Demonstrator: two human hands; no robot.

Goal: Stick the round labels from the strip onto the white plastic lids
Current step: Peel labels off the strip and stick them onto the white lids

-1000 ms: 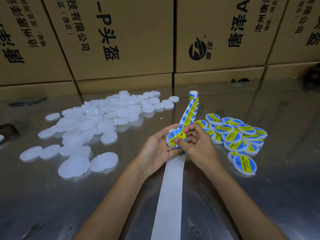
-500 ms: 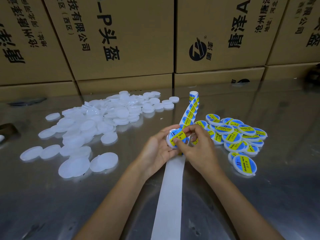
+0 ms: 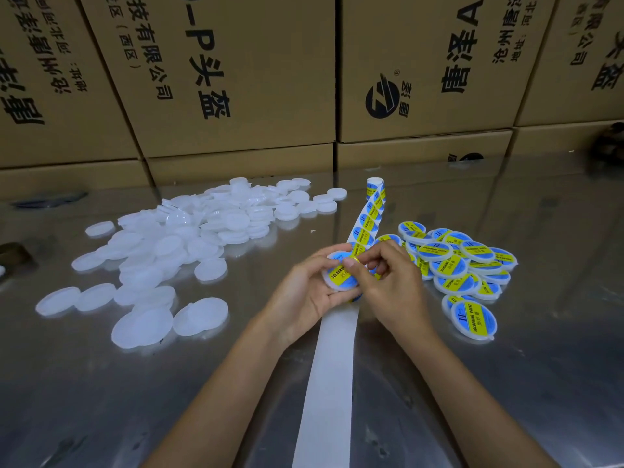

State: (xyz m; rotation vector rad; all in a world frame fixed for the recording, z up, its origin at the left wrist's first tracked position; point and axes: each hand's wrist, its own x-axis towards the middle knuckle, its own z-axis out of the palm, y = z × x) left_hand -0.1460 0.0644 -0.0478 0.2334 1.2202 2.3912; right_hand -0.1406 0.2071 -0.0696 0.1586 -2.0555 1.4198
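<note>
Head view: your left hand (image 3: 305, 292) grips 1 lid (image 3: 339, 276); right hand (image 3: 393, 282) apparently pinches label (image 3: 343, 275) edge. Skewed press risks wrinkle, off-centre stick.

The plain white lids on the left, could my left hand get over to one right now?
Probably not straight away: the left hand is holding a labelled lid that the right hand is pressing. The bare table toward the plain white lids has nothing in the way.
</note>
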